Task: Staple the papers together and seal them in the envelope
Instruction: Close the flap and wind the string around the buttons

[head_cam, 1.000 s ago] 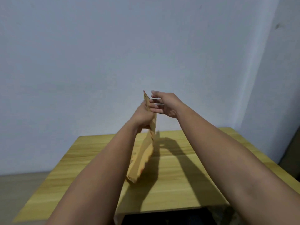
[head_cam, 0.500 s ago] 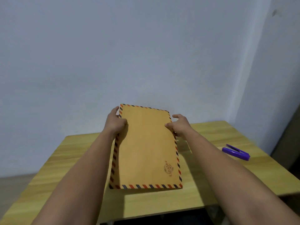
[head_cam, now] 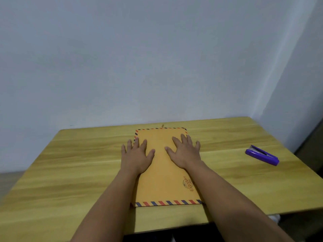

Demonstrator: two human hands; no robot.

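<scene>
The envelope lies flat on the table, its long sides running from the near edge toward the far edge, about midway between the left and right edges. Its far short end reaches almost to the far edge by the wall; its near short end stops short of the near edge. A border of red and dark blue stripes shows along the near end, the far end and the far left side. A round reddish stamp mark sits near the near right corner of the envelope; its lettering is too blurred to read.

Both hands lie palm down on the far half of the envelope, fingers straight and spread. The left hand covers the envelope's left side, with its outer fingers over the edge onto the table and its thumb pointing inward. The right hand rests on the right side, with its little finger at or past the right edge. The two thumbs are near each other but apart, with bare envelope between them. Both forearms cross the near edge of the table.

A purple stapler lies near the right edge of the table, well apart from the envelope and hands. No papers can be seen.
</scene>
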